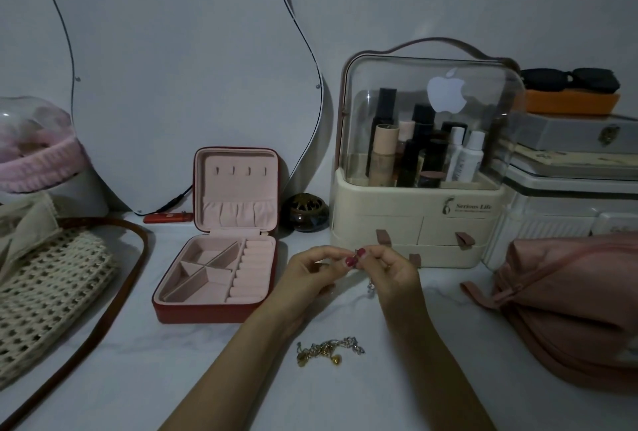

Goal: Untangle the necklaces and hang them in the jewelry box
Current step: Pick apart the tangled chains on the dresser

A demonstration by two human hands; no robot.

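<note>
A red jewelry box (193, 313) with pink lining stands open left of centre, its upright lid showing a row of bare hooks (240, 170). My left hand (312, 273) and my right hand (392, 270) meet above the table, fingertips pinching a thin silver necklace (370, 287) whose end dangles below my right hand. A tangled heap of gold and silver chains (328, 351) lies on the white table between my forearms, touched by neither hand.
A cream cosmetics organizer (414, 223) with a clear dome stands right behind my hands. A pink pouch (566, 306) lies at the right, a woven bag (48, 285) with a brown strap at the left. A small dark pot (303, 211) sits beside the box lid.
</note>
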